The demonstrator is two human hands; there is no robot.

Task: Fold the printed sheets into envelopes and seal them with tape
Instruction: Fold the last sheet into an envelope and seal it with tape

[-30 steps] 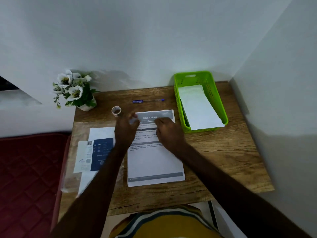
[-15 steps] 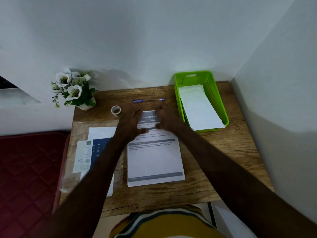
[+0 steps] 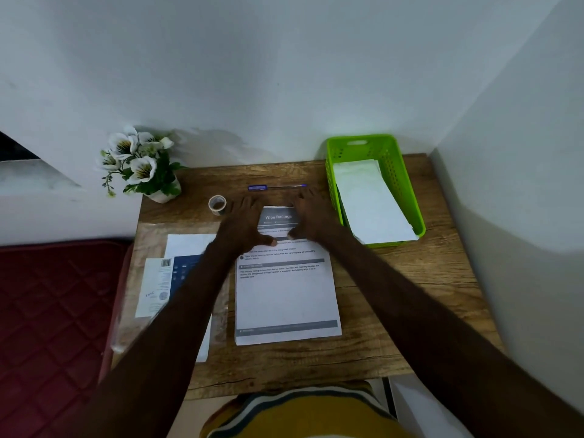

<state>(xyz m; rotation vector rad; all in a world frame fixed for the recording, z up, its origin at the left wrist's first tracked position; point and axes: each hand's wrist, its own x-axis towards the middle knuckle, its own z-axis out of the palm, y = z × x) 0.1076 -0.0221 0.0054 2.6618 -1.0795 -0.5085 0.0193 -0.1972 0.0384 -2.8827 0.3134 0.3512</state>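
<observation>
A printed sheet [image 3: 286, 298] headed "Wipe Railings" lies flat in the middle of the wooden table [image 3: 410, 279]. My left hand [image 3: 241, 222] rests on its top left corner with the fingers spread and straight. My right hand [image 3: 313, 216] lies flat on the top right corner in the same way. Both thumbs point inward over the text. A small roll of clear tape [image 3: 217, 204] stands just left of my left hand. A stack of white paper [image 3: 369, 200] sits in the green basket [image 3: 395, 172] at the right.
A blue pen [image 3: 275, 187] lies beyond my hands. A potted white flower [image 3: 142, 165] stands at the back left corner. More sheets and a blue printed leaflet [image 3: 177, 273] in a clear sleeve lie at the left. A red mattress [image 3: 53, 311] adjoins the table's left edge.
Both hands moved from the sheet's upper middle out to its top corners and flattened with fingers spread. The sheet has stayed in place.
</observation>
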